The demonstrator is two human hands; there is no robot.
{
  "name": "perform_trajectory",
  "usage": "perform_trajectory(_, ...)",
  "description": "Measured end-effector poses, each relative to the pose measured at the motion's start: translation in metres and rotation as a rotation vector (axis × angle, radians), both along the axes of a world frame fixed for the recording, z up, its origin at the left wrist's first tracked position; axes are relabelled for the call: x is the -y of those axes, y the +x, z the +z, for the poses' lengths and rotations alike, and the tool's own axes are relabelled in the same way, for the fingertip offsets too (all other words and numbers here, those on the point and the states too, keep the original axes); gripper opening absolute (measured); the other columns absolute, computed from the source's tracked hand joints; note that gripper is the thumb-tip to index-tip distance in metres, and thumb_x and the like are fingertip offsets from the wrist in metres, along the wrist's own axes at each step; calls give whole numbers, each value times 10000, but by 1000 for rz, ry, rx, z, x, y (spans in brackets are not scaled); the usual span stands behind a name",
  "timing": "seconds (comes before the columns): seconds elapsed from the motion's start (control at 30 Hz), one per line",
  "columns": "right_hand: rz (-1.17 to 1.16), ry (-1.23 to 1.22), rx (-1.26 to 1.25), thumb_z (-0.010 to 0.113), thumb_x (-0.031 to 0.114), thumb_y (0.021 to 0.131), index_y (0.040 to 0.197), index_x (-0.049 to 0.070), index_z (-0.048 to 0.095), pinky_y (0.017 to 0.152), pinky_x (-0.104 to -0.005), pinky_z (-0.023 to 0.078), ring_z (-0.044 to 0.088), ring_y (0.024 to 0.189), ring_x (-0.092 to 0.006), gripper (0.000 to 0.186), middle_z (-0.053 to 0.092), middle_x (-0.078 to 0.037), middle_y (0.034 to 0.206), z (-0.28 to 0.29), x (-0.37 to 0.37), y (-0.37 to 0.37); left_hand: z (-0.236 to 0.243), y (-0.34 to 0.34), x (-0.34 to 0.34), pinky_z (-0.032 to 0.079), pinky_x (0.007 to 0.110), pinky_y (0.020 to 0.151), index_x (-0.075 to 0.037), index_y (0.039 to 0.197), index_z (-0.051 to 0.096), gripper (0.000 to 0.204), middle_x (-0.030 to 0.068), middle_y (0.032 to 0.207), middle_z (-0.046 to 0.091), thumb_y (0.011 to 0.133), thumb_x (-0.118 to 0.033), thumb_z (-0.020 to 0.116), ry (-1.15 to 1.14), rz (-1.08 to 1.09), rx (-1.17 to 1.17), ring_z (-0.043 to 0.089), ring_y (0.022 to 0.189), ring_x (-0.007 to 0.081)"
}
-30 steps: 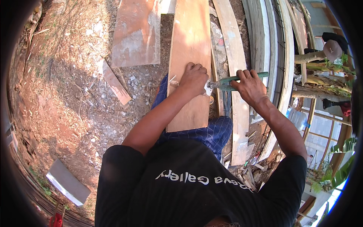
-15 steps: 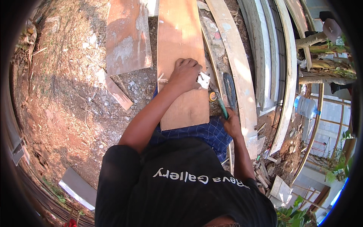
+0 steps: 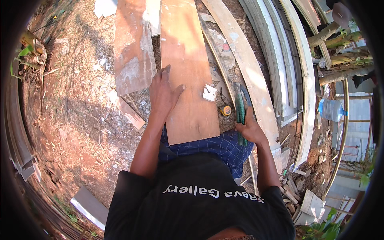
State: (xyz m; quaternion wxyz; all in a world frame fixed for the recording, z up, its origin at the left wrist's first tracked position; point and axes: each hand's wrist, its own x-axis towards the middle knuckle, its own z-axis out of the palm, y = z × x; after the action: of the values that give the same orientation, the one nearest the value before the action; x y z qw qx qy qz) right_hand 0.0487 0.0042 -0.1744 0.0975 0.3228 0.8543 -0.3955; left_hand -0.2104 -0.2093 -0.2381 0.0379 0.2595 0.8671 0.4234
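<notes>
A long brown wooden board [image 3: 188, 52] stretches away from me, its near end over my lap. My left hand [image 3: 163, 94] rests at the board's left edge, fingers stretched forward and thumb spread out over the top face. A small white packet or torn wrapper [image 3: 209, 93] lies on the board's right edge, apart from both hands. To the right of the board, my right hand [image 3: 251, 127] is closed around a green-handled tool [image 3: 240, 108]; its dark head end is hard to make out. Beside this tool is a dark looped object [image 3: 247, 96]. A yellow tape measure [image 3: 226, 111] lies by the board's right edge.
A stained plank [image 3: 134, 52] lies to the left, with a short wood offcut [image 3: 131, 114] below it. On the right run a long pale plank [image 3: 248, 60] and several stacked boards [image 3: 276, 60]. A clear plastic water bottle [image 3: 332, 109] is farther right.
My left hand has left the white packet and moved left to the board's edge. The packet now lies on the board. My right hand has raised the green-handled tool, showing more of it.
</notes>
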Motion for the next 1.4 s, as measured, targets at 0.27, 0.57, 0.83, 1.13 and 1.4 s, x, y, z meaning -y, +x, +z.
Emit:
perform_trajectory(0.27, 437, 651, -75, 666, -4, 759, 1479, 35, 386, 876, -521, 528, 638, 1024, -436, 773, 584, -244, 1180, 123, 15, -132, -40, -7, 16, 555, 338, 739, 59, 1147, 673, 310, 128, 988, 719, 933, -165, 691, 496, 33, 1001, 680, 826, 175)
perform_trajectory(0.57, 669, 623, 605, 624, 35, 793, 1233, 8, 506, 817, -507, 562, 707, 962, -426, 457, 702, -252, 979, 53, -19, -110, -64, -3, 11, 567, 327, 671, 52, 1091, 692, 225, 111, 933, 732, 937, -109, 664, 679, -44, 1027, 696, 749, 164)
perform_trajectory(0.83, 80, 473, -470, 671, 137, 851, 1227, 15, 517, 765, -395, 497, 611, 773, -281, 425, 599, -165, 851, 149, 23, -184, -65, -4, 14, 568, 315, 625, 64, 1087, 690, 222, 118, 942, 732, 956, -110, 653, 701, -1, 1028, 690, 715, 160)
perform_trajectory(1.13, 524, 226, 221, 672, 66, 783, 1270, 43, 546, 893, -374, 496, 661, 959, -305, 503, 658, -177, 985, 28, -90, -98, -61, 0, 10, 493, 278, 573, 19, 1036, 697, 165, 54, 842, 700, 940, -115, 686, 852, 39, 1036, 619, 653, 109)
perform_trajectory(1.4, 104, 397, -353, 601, 4, 820, 1261, 33, 491, 695, -428, 528, 639, 709, -291, 455, 602, -133, 796, 42, -47, -135, -63, -3, 15, 514, 298, 628, 27, 1097, 686, 226, 68, 900, 706, 930, -125, 695, 687, 11, 1019, 635, 703, 117)
